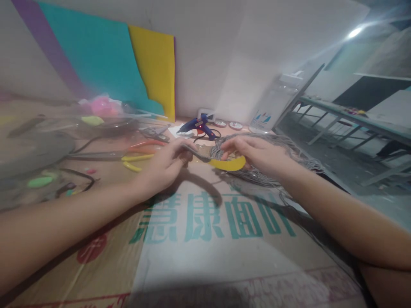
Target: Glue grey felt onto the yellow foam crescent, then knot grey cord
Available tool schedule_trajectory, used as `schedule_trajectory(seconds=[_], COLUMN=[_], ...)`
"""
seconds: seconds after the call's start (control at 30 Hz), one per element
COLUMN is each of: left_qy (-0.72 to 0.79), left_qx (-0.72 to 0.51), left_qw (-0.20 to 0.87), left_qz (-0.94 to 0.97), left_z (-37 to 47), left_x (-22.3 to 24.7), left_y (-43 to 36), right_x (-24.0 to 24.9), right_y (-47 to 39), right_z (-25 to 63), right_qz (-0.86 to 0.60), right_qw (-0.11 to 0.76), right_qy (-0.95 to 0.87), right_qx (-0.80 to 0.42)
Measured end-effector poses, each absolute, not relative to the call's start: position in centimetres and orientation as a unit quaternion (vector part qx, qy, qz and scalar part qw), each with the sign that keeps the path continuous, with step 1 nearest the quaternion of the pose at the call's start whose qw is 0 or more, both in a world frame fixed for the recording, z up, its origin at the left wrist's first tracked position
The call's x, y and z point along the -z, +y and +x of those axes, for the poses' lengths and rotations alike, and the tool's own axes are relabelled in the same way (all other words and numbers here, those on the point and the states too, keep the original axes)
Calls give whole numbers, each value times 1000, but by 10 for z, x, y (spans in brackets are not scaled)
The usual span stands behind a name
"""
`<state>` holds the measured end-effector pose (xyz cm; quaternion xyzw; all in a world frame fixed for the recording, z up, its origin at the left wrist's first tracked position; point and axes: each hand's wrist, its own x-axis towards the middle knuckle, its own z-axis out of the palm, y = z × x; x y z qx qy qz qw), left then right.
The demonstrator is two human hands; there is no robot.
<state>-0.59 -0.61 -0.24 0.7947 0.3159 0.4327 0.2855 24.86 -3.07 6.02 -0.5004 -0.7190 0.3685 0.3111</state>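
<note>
A curved strip, grey on its left part and yellow (228,164) on its right part, is held above a printed cardboard sheet (205,256). My left hand (168,164) pinches the grey end. At the yellow end is my right hand (257,154), its fingers bent around and behind the strip; its fingertips are blurred. Behind and beneath my right hand lies a large coil of thin grey cord (289,147). The strip's shadow falls on the cardboard below.
Beyond my hands stands a blue glue gun (201,126). Orange-and-yellow-handled scissors (138,158) and pliers (156,133) lie left, near plastic bags with coloured pieces (40,182). Coloured sheets (96,51) lean on the wall. A clear container (272,102) stands back right.
</note>
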Motion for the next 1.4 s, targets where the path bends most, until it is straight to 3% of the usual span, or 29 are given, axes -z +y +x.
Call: schedule_trajectory(seconds=[0.23,0.43,0.6,0.73,1.03,1.17,1.27,1.4], left_qy=[295,319,335,325,399,428,430,444], left_qx=[-430,-425,-393,-369,-365,-397,-408,-403], left_qw=[239,236,364,437,406,361,356,346], left_qz=[819,813,775,753,737,727,722,722], left_z=[-5,-4,-1,-2,-2,-2,-2,-3], left_x=[-8,-7,-1,2,-1,-4,-4,-3], left_y=[-21,-21,-11,-8,-9,-9,-9,-10], right_x=[-41,-32,-35,-34,-18,-36,-56,-80], right_y=[-40,-41,-44,-48,-51,-47,-45,-52], right_z=[233,229,224,221,219,226,235,247], right_qz=[-471,-435,-469,-483,-482,-480,-475,-500], right_qw=[195,242,377,401,325,207,147,196], right_qy=[-697,-608,-666,-694,-724,-763,-818,-827], right_qx=[-504,-618,-442,-353,-371,-381,-287,-163])
